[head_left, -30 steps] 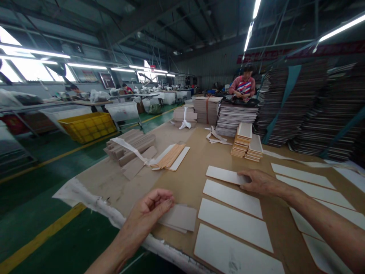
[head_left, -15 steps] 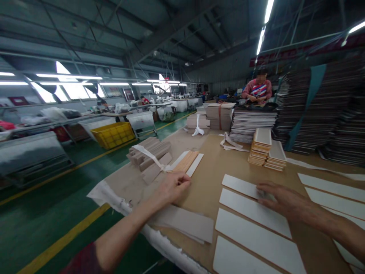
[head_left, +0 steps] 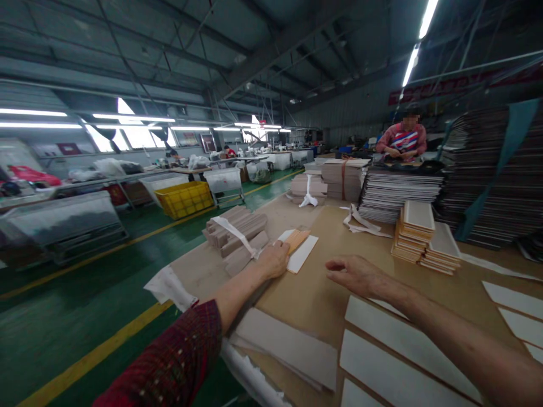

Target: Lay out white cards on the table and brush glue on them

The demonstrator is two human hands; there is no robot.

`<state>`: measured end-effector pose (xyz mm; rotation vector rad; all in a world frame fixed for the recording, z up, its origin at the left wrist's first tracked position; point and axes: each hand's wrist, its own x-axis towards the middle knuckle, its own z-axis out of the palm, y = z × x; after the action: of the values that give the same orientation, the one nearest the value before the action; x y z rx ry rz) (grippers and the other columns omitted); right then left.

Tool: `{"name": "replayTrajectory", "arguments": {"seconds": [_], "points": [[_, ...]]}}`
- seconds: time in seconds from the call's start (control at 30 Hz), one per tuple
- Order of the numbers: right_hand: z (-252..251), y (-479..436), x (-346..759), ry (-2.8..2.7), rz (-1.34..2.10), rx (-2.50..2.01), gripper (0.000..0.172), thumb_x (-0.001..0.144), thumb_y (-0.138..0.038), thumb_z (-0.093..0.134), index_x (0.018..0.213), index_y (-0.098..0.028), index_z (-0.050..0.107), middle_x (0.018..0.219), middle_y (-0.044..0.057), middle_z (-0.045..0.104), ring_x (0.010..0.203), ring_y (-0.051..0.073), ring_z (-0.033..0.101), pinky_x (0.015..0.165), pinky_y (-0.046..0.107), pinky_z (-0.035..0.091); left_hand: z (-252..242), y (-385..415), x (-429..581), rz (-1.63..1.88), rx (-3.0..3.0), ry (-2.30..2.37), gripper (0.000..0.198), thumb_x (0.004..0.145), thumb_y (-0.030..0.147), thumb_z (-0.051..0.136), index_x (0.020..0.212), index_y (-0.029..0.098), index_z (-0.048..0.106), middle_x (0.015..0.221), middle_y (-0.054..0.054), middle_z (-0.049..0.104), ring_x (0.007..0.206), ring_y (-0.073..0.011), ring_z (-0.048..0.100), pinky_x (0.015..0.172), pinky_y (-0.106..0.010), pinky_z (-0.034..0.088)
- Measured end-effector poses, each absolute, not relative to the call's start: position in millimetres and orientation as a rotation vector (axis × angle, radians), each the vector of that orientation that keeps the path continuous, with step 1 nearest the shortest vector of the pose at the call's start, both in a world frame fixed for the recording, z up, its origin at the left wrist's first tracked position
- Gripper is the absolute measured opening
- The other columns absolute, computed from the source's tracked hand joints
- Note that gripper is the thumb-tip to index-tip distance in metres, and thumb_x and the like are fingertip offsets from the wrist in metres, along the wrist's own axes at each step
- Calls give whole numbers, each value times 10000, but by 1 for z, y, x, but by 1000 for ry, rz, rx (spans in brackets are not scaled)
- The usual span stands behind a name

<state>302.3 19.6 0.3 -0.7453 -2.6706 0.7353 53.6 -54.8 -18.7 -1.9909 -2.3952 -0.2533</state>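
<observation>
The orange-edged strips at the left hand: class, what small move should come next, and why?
Probably the left hand should pinch some orange-edged strips and lift them: its fingers are at their near end, while the right hand, with nothing visible in its grasp, hovers beside the white panels laid in a row.

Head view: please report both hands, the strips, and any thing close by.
Left hand on orange-edged strips. Right hand near white panels, seemingly empty. Grey bundle close beside left hand.

Orange-edged white strips [head_left: 300, 249] lie bunched on the tabletop [head_left: 333, 232], white panels [head_left: 390, 332] flat nearby.
</observation>
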Motion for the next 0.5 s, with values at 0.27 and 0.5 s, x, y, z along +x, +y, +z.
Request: {"name": "replayTrajectory", "arguments": {"seconds": [0.27, 0.5], "points": [[-12, 27, 228, -2793, 567, -682, 213, 987, -335, 634, 1107, -160, 654, 1150, 73, 648, 1054, 236, 625, 947, 466, 506, -17, -66, 33, -385, -2192, -2305, 409, 938, 373, 632, 1290, 178, 559, 1324, -114, 566, 1173, -276, 573, 995, -510, 485], [-12, 38, 213, -2743, 502, -798, 178, 1004, -327, 608, 1022, -161, 671, 1060, 54, 674, 973, 209, 648, 913, 433, 523, -11, -60, 12, -499, -2124, -2453, 318, 969, 359, 592, 1219, 163, 597, 1220, -96, 618, 1043, -235, 632, 892, -445, 551]]}}
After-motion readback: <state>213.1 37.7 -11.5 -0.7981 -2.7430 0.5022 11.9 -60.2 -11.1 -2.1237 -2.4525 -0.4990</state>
